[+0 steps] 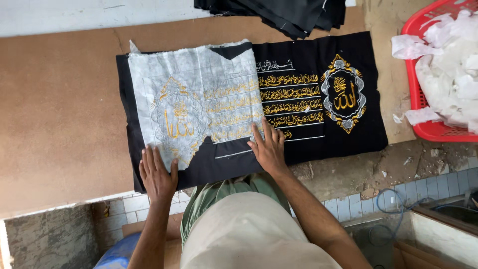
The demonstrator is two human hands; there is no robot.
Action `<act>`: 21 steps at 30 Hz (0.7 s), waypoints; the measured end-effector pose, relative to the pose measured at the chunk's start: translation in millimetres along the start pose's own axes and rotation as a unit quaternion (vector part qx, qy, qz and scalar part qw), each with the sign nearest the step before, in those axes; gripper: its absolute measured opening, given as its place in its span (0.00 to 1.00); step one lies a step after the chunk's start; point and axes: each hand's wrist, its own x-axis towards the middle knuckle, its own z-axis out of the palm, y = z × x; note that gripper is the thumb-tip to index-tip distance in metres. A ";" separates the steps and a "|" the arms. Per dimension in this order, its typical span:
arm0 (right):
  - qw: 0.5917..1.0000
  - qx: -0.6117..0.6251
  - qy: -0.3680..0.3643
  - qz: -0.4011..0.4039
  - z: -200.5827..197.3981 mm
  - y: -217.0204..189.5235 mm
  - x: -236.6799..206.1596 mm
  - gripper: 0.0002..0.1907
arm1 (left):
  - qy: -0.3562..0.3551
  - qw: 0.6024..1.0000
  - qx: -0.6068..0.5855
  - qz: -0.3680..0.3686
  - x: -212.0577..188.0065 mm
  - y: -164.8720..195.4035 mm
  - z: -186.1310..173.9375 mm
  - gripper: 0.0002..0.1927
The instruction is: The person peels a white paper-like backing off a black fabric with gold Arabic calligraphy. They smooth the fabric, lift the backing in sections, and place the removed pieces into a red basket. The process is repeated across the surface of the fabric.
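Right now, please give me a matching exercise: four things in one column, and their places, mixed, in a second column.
1. left hand
2. right hand
3. red basket
4. stack of black cloth

a. at the right edge, holding white scraps
b. on the cloth's near edge, beside the white backing paper
c. at the top, beyond the embroidered cloth
d. flat near the cloth's middle

Pairs: 1-b, 2-d, 3-a, 4-c

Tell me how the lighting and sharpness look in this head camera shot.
Head view: soft, even daylight, with no hard shadows under the left hand or right hand; the gold embroidery on the black cloth reads crisp, without glare; the white backing paper is bright but keeps its detail; the scraps in the red basket are nearly blown out; the table edge bows slightly from the wide lens.
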 end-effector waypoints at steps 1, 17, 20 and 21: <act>1.000 -0.006 0.004 0.003 -0.6 0.9 -0.7 0.33 | 0.011 1.000 -0.011 0.002 -0.4 -0.1 1.0 0.38; 0.996 -0.032 -0.080 0.016 11.5 -41.0 8.5 0.30 | -0.019 1.000 0.011 0.001 -14.4 -59.8 -19.5 0.44; 0.994 -0.052 -0.098 0.026 9.5 -48.6 20.9 0.31 | -0.016 1.000 0.004 0.009 -10.3 -65.4 -17.0 0.44; 0.992 -0.061 -0.105 0.029 8.5 -49.7 24.9 0.31 | -0.015 1.000 0.003 0.009 -8.8 -66.1 -16.9 0.44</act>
